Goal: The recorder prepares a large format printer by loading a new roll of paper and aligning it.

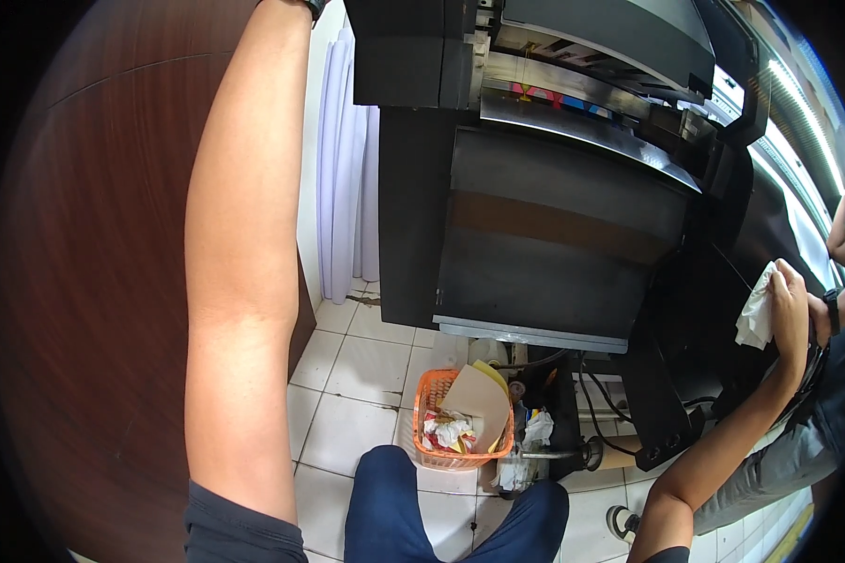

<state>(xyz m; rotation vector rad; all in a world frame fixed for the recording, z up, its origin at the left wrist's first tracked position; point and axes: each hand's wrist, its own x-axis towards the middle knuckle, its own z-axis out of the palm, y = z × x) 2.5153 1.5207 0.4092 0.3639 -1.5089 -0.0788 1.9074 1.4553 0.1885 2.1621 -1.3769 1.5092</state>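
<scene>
My left arm (244, 235) reaches straight up past the top edge, where a dark wristband just shows; the hand itself is out of the picture. On the right, my right hand (791, 298) is closed round a crumpled white tissue (756, 310), which hangs from the fingers beside the black end of a large printer (554, 225). Close behind that hand is another person's wrist with a black watch (832, 311). At the printer's top, a raised cover (610, 42) sits over a metal rail and a strip with coloured marks.
Below the printer, an orange plastic basket (465, 458) holds crumpled paper and a cardboard piece. Black cables (596, 403) hang near the printer's leg. The other person's grey trousers (770, 469) fill the lower right. A brown wooden panel (113, 281) stands left, beside a pale curtain (343, 169).
</scene>
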